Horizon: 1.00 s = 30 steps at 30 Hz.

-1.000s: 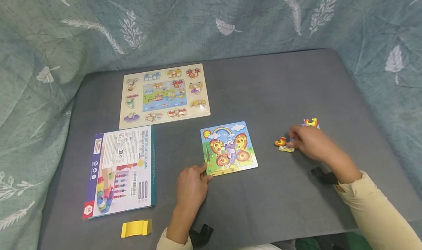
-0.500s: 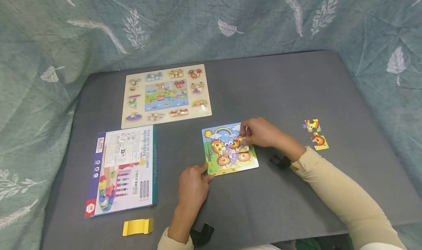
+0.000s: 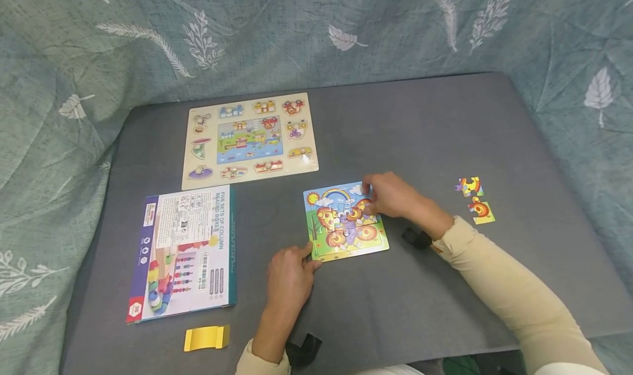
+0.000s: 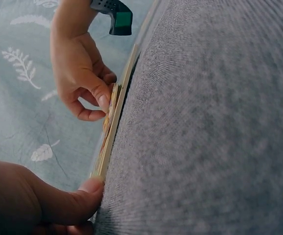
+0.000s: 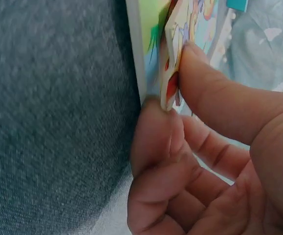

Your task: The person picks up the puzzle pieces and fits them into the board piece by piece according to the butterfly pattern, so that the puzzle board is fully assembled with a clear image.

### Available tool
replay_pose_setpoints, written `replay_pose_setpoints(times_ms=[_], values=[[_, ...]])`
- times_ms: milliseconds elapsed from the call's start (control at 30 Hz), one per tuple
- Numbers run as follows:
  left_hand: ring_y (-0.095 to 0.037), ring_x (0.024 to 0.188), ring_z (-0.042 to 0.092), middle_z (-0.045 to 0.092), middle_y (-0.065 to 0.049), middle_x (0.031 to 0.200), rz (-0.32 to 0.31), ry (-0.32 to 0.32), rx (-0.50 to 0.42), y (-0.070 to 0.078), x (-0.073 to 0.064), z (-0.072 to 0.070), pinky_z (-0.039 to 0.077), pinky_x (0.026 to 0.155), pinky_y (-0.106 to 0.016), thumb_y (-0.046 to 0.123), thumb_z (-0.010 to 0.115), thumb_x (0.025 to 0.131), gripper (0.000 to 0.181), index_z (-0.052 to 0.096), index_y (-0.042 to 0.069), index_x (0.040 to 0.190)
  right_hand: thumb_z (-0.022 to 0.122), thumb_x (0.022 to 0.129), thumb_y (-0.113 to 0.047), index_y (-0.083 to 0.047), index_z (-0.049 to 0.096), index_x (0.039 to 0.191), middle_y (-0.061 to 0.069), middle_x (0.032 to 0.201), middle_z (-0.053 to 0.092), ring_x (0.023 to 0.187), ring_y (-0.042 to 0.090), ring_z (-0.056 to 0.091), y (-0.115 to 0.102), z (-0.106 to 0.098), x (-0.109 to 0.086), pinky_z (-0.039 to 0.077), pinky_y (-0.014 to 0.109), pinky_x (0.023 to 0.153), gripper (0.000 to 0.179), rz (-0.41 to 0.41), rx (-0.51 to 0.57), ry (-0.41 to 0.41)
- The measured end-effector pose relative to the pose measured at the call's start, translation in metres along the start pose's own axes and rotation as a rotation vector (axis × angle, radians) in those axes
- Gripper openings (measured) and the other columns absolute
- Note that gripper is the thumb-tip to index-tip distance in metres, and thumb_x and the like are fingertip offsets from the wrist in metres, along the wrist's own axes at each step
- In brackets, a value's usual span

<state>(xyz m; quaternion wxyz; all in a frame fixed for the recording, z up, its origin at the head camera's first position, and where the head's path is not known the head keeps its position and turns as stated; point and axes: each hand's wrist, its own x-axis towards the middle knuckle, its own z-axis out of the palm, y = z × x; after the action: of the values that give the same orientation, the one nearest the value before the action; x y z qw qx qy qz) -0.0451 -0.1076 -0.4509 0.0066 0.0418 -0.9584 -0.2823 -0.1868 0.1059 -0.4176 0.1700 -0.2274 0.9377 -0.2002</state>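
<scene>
In the head view, a square butterfly jigsaw board [image 3: 323,249] lies flat on the grey table. My left hand [image 3: 290,276] holds its near left corner between thumb and index finger; the left wrist view shows the thumb [image 4: 90,188] against the board's edge. Over the board's right side, my right hand [image 3: 393,195] pinches a jigsaw piece [image 5: 173,85] with orange and yellow on it. That piece sits tilted above the board surface in the right wrist view, thumb on its printed face. Two joined-looking loose pieces [image 3: 481,210] lie farther right.
A wooden peg puzzle [image 3: 203,160] with vehicle and building shapes lies at the back left. In front of it is a beaded-boxes carton [image 3: 190,254]. A yellow curved block [image 3: 206,338] rests near the front edge. Patterned cloth [image 3: 316,39] hangs behind the table.
My right hand has picked up a piece from the right and carried it left to the board. Over the last half second it shifts only slightly. The left hand stays at the corner.
</scene>
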Motion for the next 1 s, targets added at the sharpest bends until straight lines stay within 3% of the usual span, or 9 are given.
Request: replay_pose_setpoints(times_ms=[367,667,1000], values=[[-0.013,0.053,0.041,0.055,-0.004,0.059,0.001,-0.009,-0.001,0.003,0.000,0.000,0.031,0.050,-0.027,0.016,0.084,0.071,0.042,0.073,0.004,0.110,0.081,0.076,-0.025,-0.011,0.060,0.092,0.000,0.064,0.054,0.059,0.017,0.047,-0.002,0.011,-0.003,0.035,0.030,0.056,0.029,0.059,-0.048,0.056],[-0.014,0.054,0.042,0.054,-0.005,0.060,-0.040,-0.031,0.002,0.002,-0.001,-0.003,0.031,0.051,-0.027,0.016,0.083,0.072,0.041,0.073,0.003,0.110,0.076,0.081,-0.016,-0.009,0.060,0.090,-0.001,0.066,0.054,0.057,0.010,0.045,0.018,0.023,-0.020,0.037,0.027,0.057,0.019,-0.064,0.164,0.157],[-0.014,0.052,0.042,0.055,-0.004,0.059,-0.016,-0.016,-0.008,0.002,0.000,-0.001,0.033,0.050,-0.027,0.016,0.083,0.071,0.040,0.073,0.003,0.108,0.076,0.081,-0.019,-0.008,0.062,0.086,-0.002,0.063,0.058,0.053,0.009,0.049,0.025,0.022,-0.030,0.040,0.027,0.057,0.019,0.025,0.219,0.147]])
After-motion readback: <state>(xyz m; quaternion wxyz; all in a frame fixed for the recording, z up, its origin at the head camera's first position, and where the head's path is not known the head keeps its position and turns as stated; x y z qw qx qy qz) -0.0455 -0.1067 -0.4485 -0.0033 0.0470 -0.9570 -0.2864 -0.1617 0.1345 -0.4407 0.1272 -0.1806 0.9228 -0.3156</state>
